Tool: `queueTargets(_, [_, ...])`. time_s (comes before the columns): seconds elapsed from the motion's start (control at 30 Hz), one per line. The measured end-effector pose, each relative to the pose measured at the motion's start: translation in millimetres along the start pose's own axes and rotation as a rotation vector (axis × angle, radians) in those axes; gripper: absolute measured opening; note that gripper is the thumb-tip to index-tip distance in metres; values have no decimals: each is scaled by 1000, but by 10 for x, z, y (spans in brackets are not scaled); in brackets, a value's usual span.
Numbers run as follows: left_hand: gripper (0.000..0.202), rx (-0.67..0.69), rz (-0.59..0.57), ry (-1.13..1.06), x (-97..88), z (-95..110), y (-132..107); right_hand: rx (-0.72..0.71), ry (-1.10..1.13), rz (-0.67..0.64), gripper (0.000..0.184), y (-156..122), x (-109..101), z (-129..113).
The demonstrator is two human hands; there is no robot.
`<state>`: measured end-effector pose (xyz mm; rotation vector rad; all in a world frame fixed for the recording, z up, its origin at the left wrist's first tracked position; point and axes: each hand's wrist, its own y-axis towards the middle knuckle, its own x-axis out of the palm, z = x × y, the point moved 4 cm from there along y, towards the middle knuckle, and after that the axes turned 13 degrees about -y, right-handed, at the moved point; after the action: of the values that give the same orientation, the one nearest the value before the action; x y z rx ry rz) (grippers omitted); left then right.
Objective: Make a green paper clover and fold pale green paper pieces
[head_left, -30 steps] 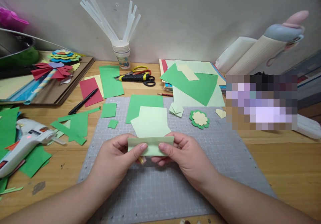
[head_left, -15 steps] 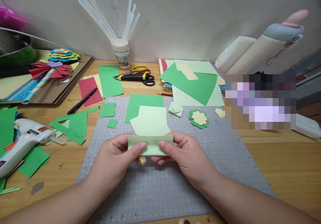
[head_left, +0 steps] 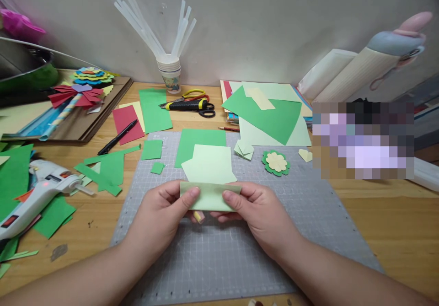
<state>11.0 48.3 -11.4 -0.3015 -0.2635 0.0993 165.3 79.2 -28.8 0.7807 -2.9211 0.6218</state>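
Note:
Between my two hands is a folded strip of light green paper (head_left: 211, 197), its fold along the lower edge. My left hand (head_left: 163, 205) is closed on its left end, thumb in front and fingers behind. At the right end, my right hand (head_left: 255, 205) pinches it the same way. A small rolled yellow and pink piece (head_left: 198, 217) pokes out under the paper by my left fingers; I cannot make out what it is. Just beyond lie pale green sheets (head_left: 212, 162) and a green sheet (head_left: 187, 146) on the grey cutting mat (head_left: 206, 260).
Left are a hot glue gun (head_left: 51, 185), green scraps (head_left: 109, 171) and a black pen (head_left: 117, 137). Farther back stand scissors (head_left: 206, 109), a utility knife (head_left: 187, 105) and a paper cup (head_left: 171, 79) of white glue sticks or straws. A paper flower (head_left: 276, 163) lies right.
The whole view has shifted slightly, so things appear a little farther right. Both hands keep their hold on the folded paper, which is tilted slightly differently.

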Motion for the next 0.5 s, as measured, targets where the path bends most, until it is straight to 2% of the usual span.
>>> queueTargets(0.5, [26, -7, 16, -5, 15, 23, -1, -11, -5, -6, 26, 4, -13, 4])
